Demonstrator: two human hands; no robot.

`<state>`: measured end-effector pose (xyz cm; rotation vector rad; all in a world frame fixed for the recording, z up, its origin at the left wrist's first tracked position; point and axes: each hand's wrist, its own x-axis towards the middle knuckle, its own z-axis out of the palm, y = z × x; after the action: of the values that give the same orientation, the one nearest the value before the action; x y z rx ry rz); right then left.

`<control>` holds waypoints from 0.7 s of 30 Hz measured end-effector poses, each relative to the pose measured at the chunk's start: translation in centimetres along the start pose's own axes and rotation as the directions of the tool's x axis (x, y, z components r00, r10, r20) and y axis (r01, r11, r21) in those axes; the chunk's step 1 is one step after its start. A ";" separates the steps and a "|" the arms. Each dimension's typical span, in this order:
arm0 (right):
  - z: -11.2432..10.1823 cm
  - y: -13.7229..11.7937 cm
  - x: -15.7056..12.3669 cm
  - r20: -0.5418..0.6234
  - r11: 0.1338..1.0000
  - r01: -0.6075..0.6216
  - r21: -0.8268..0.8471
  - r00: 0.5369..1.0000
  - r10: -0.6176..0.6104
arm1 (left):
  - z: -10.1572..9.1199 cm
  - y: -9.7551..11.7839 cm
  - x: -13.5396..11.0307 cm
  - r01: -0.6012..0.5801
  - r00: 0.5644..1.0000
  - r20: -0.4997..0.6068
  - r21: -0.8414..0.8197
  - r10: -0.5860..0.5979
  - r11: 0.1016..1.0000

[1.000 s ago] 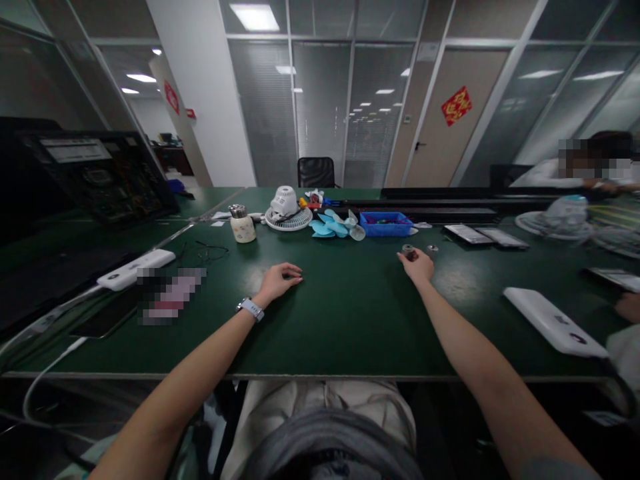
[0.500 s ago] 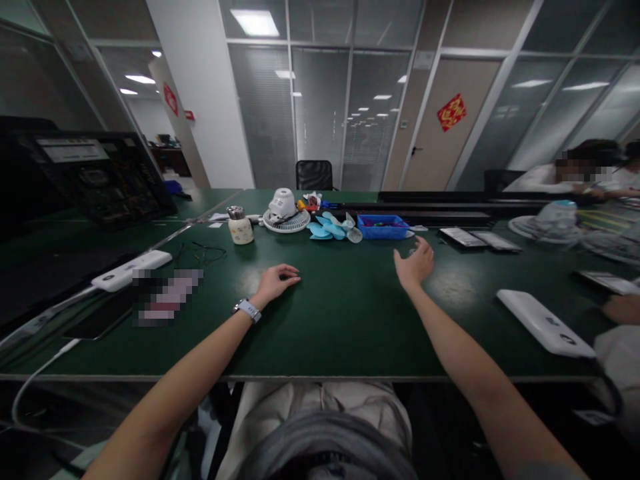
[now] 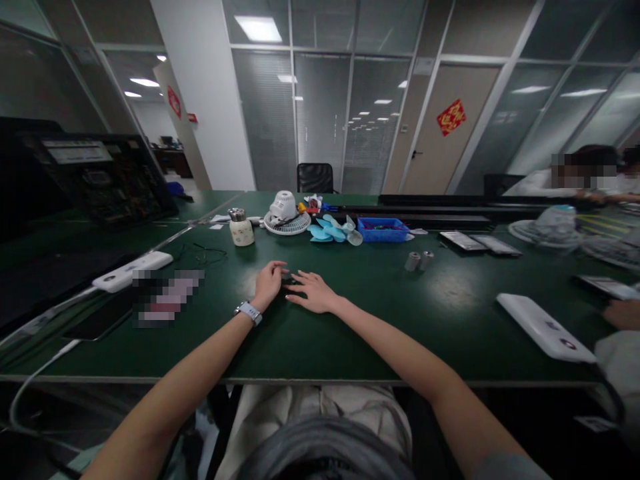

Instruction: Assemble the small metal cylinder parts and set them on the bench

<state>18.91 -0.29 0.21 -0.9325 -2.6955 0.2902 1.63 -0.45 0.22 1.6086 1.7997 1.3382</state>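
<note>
My left hand [image 3: 268, 285], with a watch [image 3: 249, 311] on its wrist, rests on the green table, its fingers loosely bent and apart. My right hand [image 3: 316, 292] reaches across from the right, palm down with fingers spread, its tips close to the left fingers. Small dark things [image 3: 289, 283] lie between the two hands; their kind is too small to make out. Farther right, two small silvery cylinders [image 3: 413, 261] stand side by side on the table, apart from both hands.
At the back are a cream bottle [image 3: 242, 230], a white fan part [image 3: 286, 223], light-blue fan blades [image 3: 330, 230] and a blue tray [image 3: 383, 231]. A white power strip [image 3: 133, 271] lies left, a white device [image 3: 545, 327] right. Another person's hand [image 3: 623, 313] is at the right edge.
My right hand has swung left, from beside the cylinders to next to my left hand. The two cylinders now show fully. My left hand has barely moved.
</note>
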 end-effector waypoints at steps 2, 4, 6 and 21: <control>0.1 -0.1 0.1 0.015 1.000 0.003 0.006 1.000 -0.003 | 0.0 0.2 -0.1 0.001 1.000 0.004 -0.001 -0.001 1.000; 0.3 -0.1 0.0 0.003 1.000 0.010 0.006 1.000 -0.010 | 0.0 0.2 -0.1 0.000 1.000 0.012 -0.009 0.000 1.000; 0.2 0.2 -0.3 -0.017 1.000 0.015 0.001 1.000 -0.015 | 0.0 0.1 0.0 -0.002 1.000 0.014 -0.004 0.002 1.000; -9.1 18.5 -13.4 -0.703 0.561 -0.809 -0.177 0.503 0.502 | -0.1 0.3 0.0 0.016 0.997 0.071 0.050 -0.020 0.999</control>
<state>42.56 6.47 1.10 -1.8812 -1.6896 -0.5245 1.71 -0.56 0.56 1.6405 1.8132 1.2219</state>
